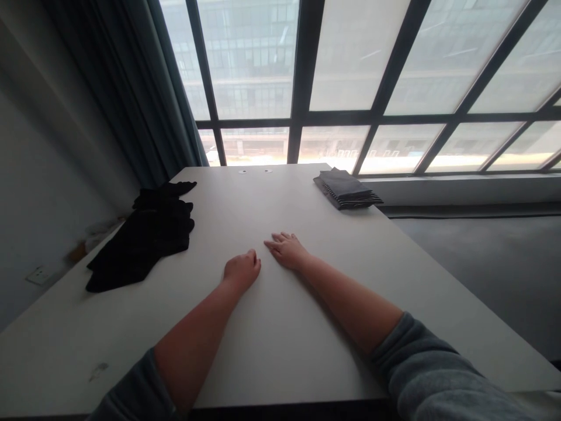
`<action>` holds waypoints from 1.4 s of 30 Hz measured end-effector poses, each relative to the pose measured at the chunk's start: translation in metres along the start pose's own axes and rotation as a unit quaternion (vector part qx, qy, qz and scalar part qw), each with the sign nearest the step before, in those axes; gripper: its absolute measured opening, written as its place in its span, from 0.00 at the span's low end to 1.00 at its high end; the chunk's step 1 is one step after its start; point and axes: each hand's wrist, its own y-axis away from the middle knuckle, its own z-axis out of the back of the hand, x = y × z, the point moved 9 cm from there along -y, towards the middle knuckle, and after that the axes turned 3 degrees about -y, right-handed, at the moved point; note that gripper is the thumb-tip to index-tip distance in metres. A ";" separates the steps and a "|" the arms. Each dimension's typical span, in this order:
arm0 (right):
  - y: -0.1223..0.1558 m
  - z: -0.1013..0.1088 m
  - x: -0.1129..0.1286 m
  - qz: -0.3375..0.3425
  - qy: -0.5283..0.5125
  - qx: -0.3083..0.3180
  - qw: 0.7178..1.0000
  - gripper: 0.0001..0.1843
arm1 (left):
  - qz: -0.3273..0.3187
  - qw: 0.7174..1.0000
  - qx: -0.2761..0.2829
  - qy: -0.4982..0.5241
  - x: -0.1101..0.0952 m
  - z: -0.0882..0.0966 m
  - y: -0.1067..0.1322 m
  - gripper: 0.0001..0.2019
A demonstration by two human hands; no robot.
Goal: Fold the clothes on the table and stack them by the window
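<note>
My left hand [242, 270] rests on the white table [272, 339] with its fingers curled in, and nothing shows in it. Just to its right, my right hand [286, 249] lies flat on the tabletop, fingers stretched forward and a little apart. A small gap separates the two hands. Off to the left lies a pile of black cloth pieces [146, 237], spread in overlapping layers. At the far right edge sits a stack of folded dark grey cloth pieces [346, 187] with thin pale lines along its side. Neither hand touches the cloth.
Two small round fittings [268, 171] sit at the table's far edge. Behind are large windows [337, 58] in dark frames. A dark curtain [127, 88] hangs at the left, near a wall socket [38, 275]. Grey floor [473, 257] shows at the right.
</note>
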 end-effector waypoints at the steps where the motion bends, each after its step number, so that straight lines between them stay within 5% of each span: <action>1: 0.001 0.000 0.001 0.002 -0.002 0.002 1.000 0.28 | 0.008 1.000 -0.007 -0.003 0.003 0.001 -0.003 0.16; 9: 0.028 -0.005 0.011 0.001 -0.015 0.006 1.000 0.32 | 0.008 0.997 -0.080 -0.022 0.012 0.017 -0.031 0.19; 19: 0.076 -0.023 -0.008 0.069 -0.065 0.005 0.995 0.33 | -0.007 0.997 -0.068 -0.047 0.031 -0.003 -0.050 0.26; 23: 0.075 -0.021 -0.011 0.078 -0.051 0.028 0.995 0.34 | 0.026 0.995 -0.080 -0.057 0.084 0.013 -0.044 0.24; 29: 0.074 -0.017 -0.006 0.080 -0.057 0.035 0.995 0.34 | 0.218 0.960 -0.170 -0.049 0.235 0.059 -0.012 0.30; 33: 0.074 -0.018 -0.007 0.062 -0.061 0.035 0.996 0.33 | 0.383 0.900 -0.204 0.037 0.320 0.059 0.014 0.37; 37: 0.074 -0.018 -0.007 0.055 -0.066 0.033 0.996 0.34 | 0.432 0.876 -0.207 0.062 0.340 0.057 0.016 0.34; 42: 0.071 -0.011 -0.002 0.057 -0.078 0.016 0.995 0.32 | 0.375 0.894 -0.235 0.067 0.320 0.068 0.004 0.26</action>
